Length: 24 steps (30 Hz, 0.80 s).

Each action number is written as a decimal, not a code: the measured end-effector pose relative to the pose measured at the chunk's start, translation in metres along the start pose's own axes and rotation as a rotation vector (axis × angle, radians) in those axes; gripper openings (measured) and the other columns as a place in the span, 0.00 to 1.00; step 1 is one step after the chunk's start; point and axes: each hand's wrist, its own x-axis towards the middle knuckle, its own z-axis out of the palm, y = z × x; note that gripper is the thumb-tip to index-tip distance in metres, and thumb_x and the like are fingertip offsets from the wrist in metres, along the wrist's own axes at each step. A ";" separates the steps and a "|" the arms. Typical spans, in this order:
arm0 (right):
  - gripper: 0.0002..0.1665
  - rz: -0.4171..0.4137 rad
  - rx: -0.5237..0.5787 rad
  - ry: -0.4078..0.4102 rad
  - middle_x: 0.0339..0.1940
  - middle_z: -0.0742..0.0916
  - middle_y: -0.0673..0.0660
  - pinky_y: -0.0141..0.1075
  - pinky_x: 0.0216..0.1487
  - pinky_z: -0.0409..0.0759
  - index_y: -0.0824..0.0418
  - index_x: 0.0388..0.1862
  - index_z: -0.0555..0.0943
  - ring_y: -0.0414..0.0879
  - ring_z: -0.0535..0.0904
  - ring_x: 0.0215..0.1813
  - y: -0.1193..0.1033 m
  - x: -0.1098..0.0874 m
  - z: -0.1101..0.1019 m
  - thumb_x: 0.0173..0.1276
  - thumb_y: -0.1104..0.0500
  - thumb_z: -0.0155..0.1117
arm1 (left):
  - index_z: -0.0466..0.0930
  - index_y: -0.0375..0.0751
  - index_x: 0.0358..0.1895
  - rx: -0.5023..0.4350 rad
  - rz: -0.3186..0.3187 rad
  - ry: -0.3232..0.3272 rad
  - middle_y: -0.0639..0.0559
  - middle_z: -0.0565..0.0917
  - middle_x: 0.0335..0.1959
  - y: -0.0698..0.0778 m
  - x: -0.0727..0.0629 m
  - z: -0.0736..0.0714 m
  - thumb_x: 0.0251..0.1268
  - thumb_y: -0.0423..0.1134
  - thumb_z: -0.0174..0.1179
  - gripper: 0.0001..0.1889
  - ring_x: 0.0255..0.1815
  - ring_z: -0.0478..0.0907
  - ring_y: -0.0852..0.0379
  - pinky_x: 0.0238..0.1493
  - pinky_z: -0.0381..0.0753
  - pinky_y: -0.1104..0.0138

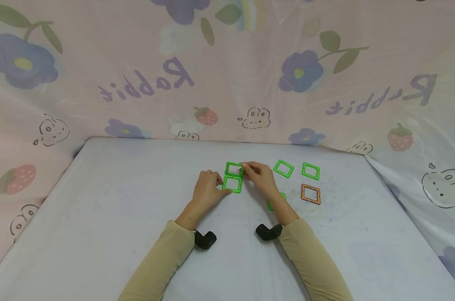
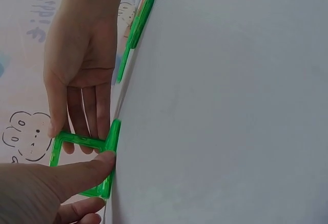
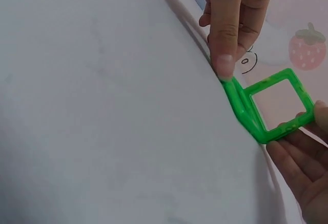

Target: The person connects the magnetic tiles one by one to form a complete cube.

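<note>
Two green square frame-shaped magnetic tiles meet along one edge near the middle of the table. The nearer tile (image 1: 224, 184) lies flat, and my left hand (image 1: 206, 190) pinches it between thumb and fingers by its edges. At its far edge the other tile (image 3: 266, 82) stands up from the table, as both wrist views show. My right hand (image 1: 261, 177) grips this raised tile at its right side, the thumb on one face and fingers behind. In the left wrist view, my left thumb (image 2: 95, 170) presses close to the flat tile's edge.
Right of my hands lie two green tiles, a tilted one (image 1: 286, 164) and another (image 1: 303, 169) beside it. An orange tile (image 1: 302, 192) lies nearer. One more green tile (image 1: 271, 205) is partly hidden under my right forearm. A printed curtain hangs behind the white table (image 1: 118, 200).
</note>
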 end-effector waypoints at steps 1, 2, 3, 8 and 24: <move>0.22 0.004 0.003 0.001 0.48 0.85 0.69 0.37 0.49 0.83 0.69 0.54 0.80 0.58 0.84 0.50 0.000 0.001 0.000 0.73 0.53 0.57 | 0.81 0.34 0.33 0.006 -0.001 0.003 0.47 0.76 0.31 0.000 0.000 0.001 0.48 0.45 0.75 0.18 0.37 0.67 0.52 0.38 0.69 0.65; 0.22 0.010 0.004 0.003 0.48 0.85 0.68 0.36 0.49 0.83 0.69 0.54 0.80 0.58 0.84 0.50 0.001 0.001 0.000 0.72 0.53 0.57 | 0.81 0.34 0.33 0.013 0.003 0.008 0.47 0.76 0.30 0.000 0.000 0.001 0.47 0.45 0.75 0.18 0.36 0.67 0.52 0.37 0.69 0.65; 0.22 0.015 0.003 0.004 0.48 0.85 0.68 0.36 0.49 0.83 0.68 0.54 0.81 0.57 0.84 0.50 0.001 0.002 0.000 0.72 0.52 0.57 | 0.81 0.34 0.32 0.020 0.003 0.012 0.47 0.76 0.30 0.001 0.000 0.001 0.47 0.45 0.75 0.19 0.36 0.67 0.52 0.37 0.68 0.64; 0.24 0.036 -0.004 0.009 0.48 0.86 0.67 0.34 0.48 0.83 0.69 0.54 0.81 0.54 0.85 0.48 0.004 0.008 0.001 0.72 0.50 0.58 | 0.80 0.34 0.32 0.044 0.001 0.042 0.45 0.76 0.31 0.003 0.000 0.003 0.46 0.47 0.75 0.20 0.35 0.67 0.50 0.39 0.68 0.62; 0.25 0.076 0.015 0.022 0.48 0.86 0.67 0.34 0.48 0.83 0.69 0.53 0.81 0.50 0.86 0.46 0.004 0.012 0.003 0.71 0.49 0.59 | 0.57 0.38 0.72 -0.051 0.020 0.049 0.36 0.74 0.54 0.001 0.005 0.008 0.44 0.41 0.77 0.50 0.54 0.70 0.42 0.55 0.73 0.54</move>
